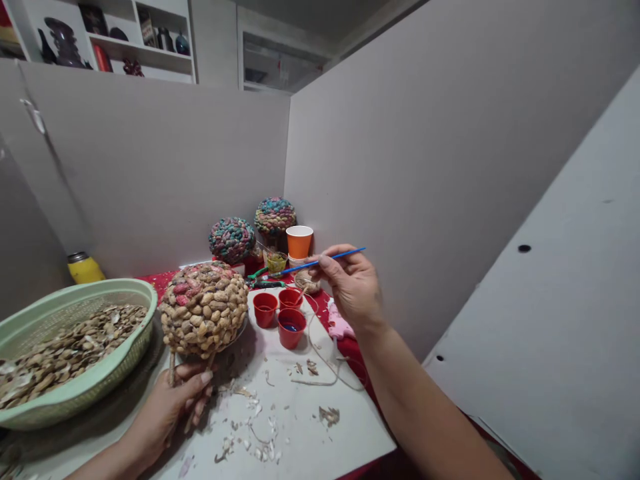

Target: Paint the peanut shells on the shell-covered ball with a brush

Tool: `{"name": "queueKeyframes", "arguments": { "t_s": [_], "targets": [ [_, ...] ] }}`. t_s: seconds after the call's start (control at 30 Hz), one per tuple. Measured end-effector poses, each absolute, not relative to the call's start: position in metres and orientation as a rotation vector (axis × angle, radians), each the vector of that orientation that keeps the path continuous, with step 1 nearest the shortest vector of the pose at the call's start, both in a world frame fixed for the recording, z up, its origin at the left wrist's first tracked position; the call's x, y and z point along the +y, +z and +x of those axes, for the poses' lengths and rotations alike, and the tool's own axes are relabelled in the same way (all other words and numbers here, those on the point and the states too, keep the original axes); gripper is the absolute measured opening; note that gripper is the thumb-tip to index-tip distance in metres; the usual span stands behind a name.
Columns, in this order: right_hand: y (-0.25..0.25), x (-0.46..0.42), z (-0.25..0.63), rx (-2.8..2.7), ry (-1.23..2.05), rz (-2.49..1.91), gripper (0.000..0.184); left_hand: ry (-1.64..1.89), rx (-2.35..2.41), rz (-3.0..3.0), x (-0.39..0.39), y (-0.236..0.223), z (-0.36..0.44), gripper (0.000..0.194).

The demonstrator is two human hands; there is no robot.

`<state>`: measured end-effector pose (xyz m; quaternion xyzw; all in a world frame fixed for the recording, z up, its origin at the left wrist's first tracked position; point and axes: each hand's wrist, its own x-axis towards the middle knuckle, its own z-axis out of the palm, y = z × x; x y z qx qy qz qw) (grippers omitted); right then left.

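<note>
My right hand (pixel 350 283) is closed on a slim blue paintbrush (pixel 335 257), its bristle end pointing left above the cups. Below it stand three small red cups (pixel 292 331), the front one with dark blue liquid inside. My left hand (pixel 183 398) grips from beneath a rounded ornament covered in peanut shells (pixel 207 313), around its twine-wrapped legs (pixel 172 370). Most of its shells are plain tan; several on the upper left are pinkish red. The brush tip is apart from the ornament.
On the left a green basket (pixel 100 370) holds many shells. Two painted shell ornaments (pixel 233 240) stand behind, near an orange paper cup (pixel 299 243). Green-handled pliers (pixel 265 283), twine (pixel 325 382) and shell scraps lie on the white board (pixel 300 427). Grey panels (pixel 400 167) enclose the table.
</note>
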<state>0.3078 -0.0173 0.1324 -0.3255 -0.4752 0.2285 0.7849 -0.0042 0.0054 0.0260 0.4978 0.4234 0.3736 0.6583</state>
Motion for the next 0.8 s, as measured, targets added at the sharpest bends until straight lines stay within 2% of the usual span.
{"name": "queueKeyframes", "arguments": {
  "t_s": [0.17, 0.4, 0.8],
  "targets": [
    [0.123, -0.045, 0.331, -1.186, 0.331, -0.938, 0.019, 0.841, 0.934, 1.140, 0.008, 0.021, -0.007, 0.042],
    [0.100, -0.057, 0.333, -1.411, 0.284, -1.140, 0.005, 0.836, 0.950, 1.099, 0.006, 0.026, -0.004, 0.046],
    [0.059, -0.037, 0.327, -1.664, 0.241, -1.200, 0.006, 0.830, 0.950, 1.190, 0.008, 0.018, -0.007, 0.044]
  ]
}}
